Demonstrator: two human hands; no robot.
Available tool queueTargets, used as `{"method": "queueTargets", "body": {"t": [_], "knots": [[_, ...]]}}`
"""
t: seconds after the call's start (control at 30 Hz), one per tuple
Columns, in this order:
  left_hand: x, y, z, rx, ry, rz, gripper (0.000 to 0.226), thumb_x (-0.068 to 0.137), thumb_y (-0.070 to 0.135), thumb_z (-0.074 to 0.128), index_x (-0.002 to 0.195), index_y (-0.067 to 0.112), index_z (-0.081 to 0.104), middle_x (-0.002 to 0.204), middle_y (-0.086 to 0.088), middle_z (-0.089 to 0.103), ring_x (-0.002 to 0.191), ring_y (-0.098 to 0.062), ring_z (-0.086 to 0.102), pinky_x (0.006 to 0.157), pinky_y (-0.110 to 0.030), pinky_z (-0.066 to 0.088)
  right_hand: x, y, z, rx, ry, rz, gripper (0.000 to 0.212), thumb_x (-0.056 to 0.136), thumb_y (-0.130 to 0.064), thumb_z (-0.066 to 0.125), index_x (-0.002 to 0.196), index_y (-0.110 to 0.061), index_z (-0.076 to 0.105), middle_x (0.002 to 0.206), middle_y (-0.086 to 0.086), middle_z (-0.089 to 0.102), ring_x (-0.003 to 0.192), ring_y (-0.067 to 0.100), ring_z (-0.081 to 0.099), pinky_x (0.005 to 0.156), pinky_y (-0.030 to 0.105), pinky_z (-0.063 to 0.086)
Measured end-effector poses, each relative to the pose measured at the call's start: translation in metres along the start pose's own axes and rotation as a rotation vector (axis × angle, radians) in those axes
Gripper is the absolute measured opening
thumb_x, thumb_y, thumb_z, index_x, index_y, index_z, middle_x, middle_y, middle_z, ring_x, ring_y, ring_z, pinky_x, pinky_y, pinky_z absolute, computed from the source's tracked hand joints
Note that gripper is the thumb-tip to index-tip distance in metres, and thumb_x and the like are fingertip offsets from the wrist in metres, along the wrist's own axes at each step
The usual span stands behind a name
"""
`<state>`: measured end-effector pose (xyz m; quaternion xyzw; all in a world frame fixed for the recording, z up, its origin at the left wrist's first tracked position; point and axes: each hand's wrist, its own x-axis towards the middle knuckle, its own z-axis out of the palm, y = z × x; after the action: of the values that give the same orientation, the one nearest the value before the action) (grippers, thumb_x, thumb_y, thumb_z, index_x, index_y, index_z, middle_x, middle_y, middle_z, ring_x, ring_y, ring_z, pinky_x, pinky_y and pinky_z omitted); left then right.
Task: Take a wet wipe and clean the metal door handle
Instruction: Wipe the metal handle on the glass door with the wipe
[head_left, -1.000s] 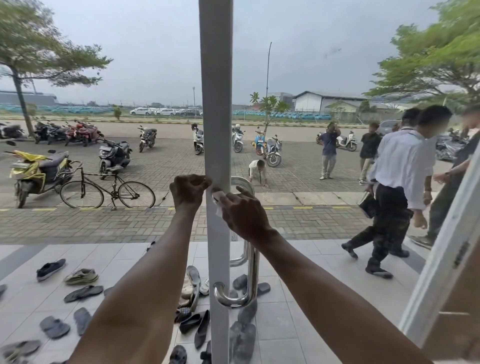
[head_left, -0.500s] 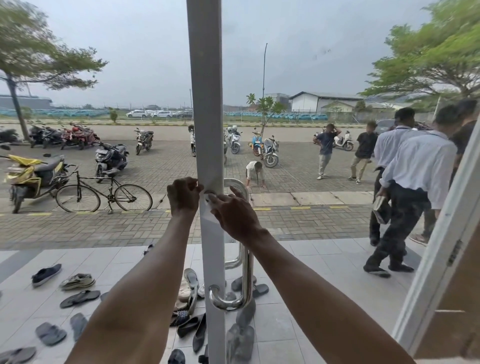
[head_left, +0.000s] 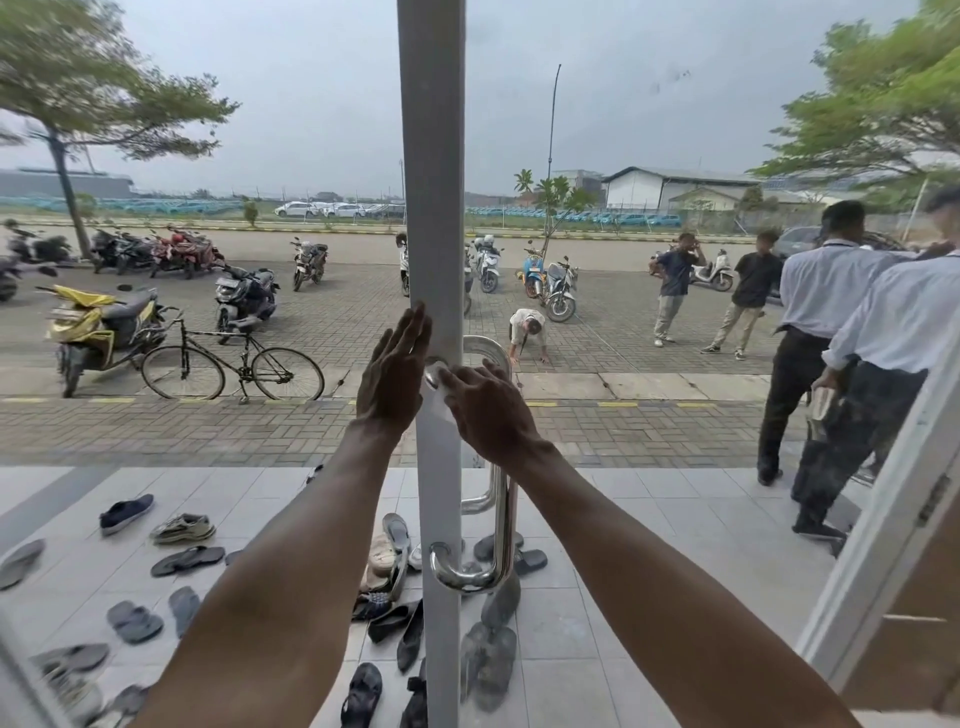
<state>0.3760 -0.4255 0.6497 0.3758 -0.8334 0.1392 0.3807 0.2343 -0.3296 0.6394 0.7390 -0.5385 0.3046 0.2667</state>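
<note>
A curved metal door handle (head_left: 500, 525) is fixed to the white vertical door frame (head_left: 431, 156) of a glass door, straight ahead. My right hand (head_left: 488, 410) presses a white wet wipe (head_left: 435, 387) against the handle's upper mount on the frame. The wipe shows only as a small white patch under the fingers. My left hand (head_left: 392, 376) rests flat on the frame's left edge, its fingers straight and pointing up, with nothing in it.
Several sandals and shoes (head_left: 182, 530) lie on the tiled porch beyond the glass. A bicycle (head_left: 234, 364) and scooters stand on the paving. People in white shirts (head_left: 831, 332) stand at the right by the open door leaf (head_left: 883, 530).
My left hand went from a closed grip on the frame's edge to a flat, straight-fingered rest against it. My right hand stayed on the upper mount with the wipe. The people at right shifted further right.
</note>
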Motion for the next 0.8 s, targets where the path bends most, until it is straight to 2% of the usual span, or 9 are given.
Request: {"method": "queueTargets", "body": {"t": [0.07, 0.13, 0.2, 0.3, 0.37, 0.47, 0.63, 0.8], "knots": [[0.001, 0.0, -0.002, -0.005, 0.001, 0.002, 0.087, 0.077, -0.018, 0.058, 0.154, 0.003, 0.024, 0.165, -0.007, 0.011, 0.152, -0.022, 0.015, 0.123, -0.034, 0.018, 0.004, -0.004, 0.002, 0.009, -0.024, 0.015, 0.041, 0.091, -0.007, 0.059, 0.132, -0.01, 0.058, 0.117, 0.01, 0.07, 0.105, 0.033, 0.066, 0.113, 0.046, 0.036], [0.002, -0.001, -0.005, -0.003, -0.008, 0.017, 0.085, 0.077, -0.017, 0.058, 0.153, 0.001, 0.026, 0.165, -0.007, 0.013, 0.151, -0.022, 0.018, 0.122, -0.034, 0.022, 0.001, -0.002, 0.0, 0.048, -0.003, 0.021, 0.04, 0.092, -0.008, 0.059, 0.131, -0.01, 0.059, 0.115, 0.01, 0.071, 0.104, 0.032, 0.067, 0.112, 0.043, 0.039], [0.003, -0.004, -0.006, -0.02, -0.031, 0.016, 0.085, 0.076, -0.017, 0.059, 0.153, 0.001, 0.028, 0.164, -0.005, 0.015, 0.15, -0.023, 0.022, 0.12, -0.037, 0.029, -0.008, 0.006, -0.003, 0.089, 0.051, 0.019, 0.041, 0.091, -0.01, 0.062, 0.132, -0.011, 0.061, 0.112, 0.006, 0.072, 0.102, 0.03, 0.067, 0.102, 0.04, 0.048], [0.004, -0.005, -0.005, -0.041, -0.041, 0.009, 0.083, 0.077, -0.014, 0.062, 0.152, 0.001, 0.03, 0.164, -0.004, 0.016, 0.149, -0.024, 0.026, 0.115, -0.041, 0.038, -0.026, 0.022, -0.01, 0.139, 0.089, 0.066, 0.046, 0.089, -0.012, 0.068, 0.134, -0.012, 0.06, 0.12, 0.005, 0.071, 0.106, 0.029, 0.067, 0.089, 0.042, 0.057], [0.002, -0.003, -0.004, -0.068, -0.039, -0.008, 0.083, 0.078, -0.014, 0.061, 0.153, 0.002, 0.029, 0.165, -0.002, 0.015, 0.149, -0.025, 0.027, 0.114, -0.04, 0.039, -0.036, 0.031, -0.014, 0.137, 0.093, 0.115, 0.046, 0.089, -0.016, 0.071, 0.133, -0.013, 0.061, 0.12, 0.006, 0.071, 0.102, 0.029, 0.07, 0.081, 0.041, 0.06], [0.001, 0.003, -0.005, -0.108, -0.046, -0.034, 0.09, 0.075, -0.015, 0.063, 0.154, 0.002, 0.026, 0.165, -0.001, 0.012, 0.149, -0.024, 0.027, 0.113, -0.037, 0.04, -0.035, 0.033, -0.02, 0.088, 0.06, 0.13, 0.041, 0.088, -0.023, 0.072, 0.127, -0.013, 0.065, 0.111, 0.006, 0.074, 0.092, 0.03, 0.072, 0.074, 0.038, 0.058], [0.003, 0.003, -0.005, -0.128, -0.047, -0.039, 0.088, 0.075, -0.015, 0.065, 0.153, 0.0, 0.027, 0.165, -0.004, 0.014, 0.149, -0.023, 0.025, 0.114, -0.037, 0.039, -0.009, 0.014, -0.02, 0.034, -0.052, 0.089, 0.044, 0.089, -0.021, 0.068, 0.131, -0.012, 0.061, 0.117, 0.007, 0.071, 0.1, 0.034, 0.069, 0.078, 0.039, 0.055], [0.002, 0.002, -0.007, -0.113, -0.035, -0.021, 0.082, 0.079, -0.012, 0.065, 0.152, -0.001, 0.03, 0.164, -0.005, 0.016, 0.148, -0.023, 0.027, 0.115, -0.035, 0.037, -0.015, 0.007, -0.014, 0.039, -0.028, 0.12, 0.049, 0.09, -0.014, 0.067, 0.138, -0.012, 0.056, 0.126, 0.006, 0.068, 0.102, 0.034, 0.069, 0.075, 0.043, 0.057]]}}
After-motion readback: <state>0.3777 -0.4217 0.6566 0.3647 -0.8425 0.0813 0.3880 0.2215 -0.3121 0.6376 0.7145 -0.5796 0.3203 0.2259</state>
